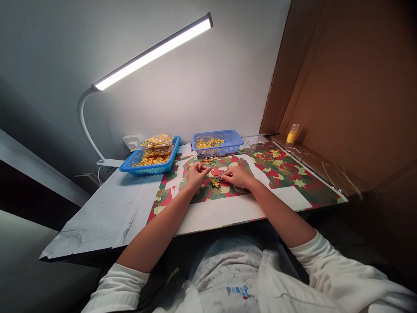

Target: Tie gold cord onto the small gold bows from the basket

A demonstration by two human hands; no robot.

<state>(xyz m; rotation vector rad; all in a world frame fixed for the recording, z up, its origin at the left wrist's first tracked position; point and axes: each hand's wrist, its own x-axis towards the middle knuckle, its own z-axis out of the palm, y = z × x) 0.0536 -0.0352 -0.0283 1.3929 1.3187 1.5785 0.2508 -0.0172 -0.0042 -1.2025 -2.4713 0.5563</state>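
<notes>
Over the patterned mat, my left hand [197, 175] is closed in a pinch on a thin cord. My right hand [238, 176] lies to its right, its thumb and forefinger pinched on the cord too. Between them, a gold bow [214, 182] rests low on the red, green and cream mat [260, 167]. Just beyond my fingers are gold strands [208, 161] and small silvery beads or bells, too small to make out.
A blue basket [177, 150] with gold bows and a plastic bag stands left. Another blue basket [240, 141] with gold pieces sits at the back. A lit lamp [153, 52] arches above. Gold strands [276, 161] and a yellow-filled bottle [292, 135] are right.
</notes>
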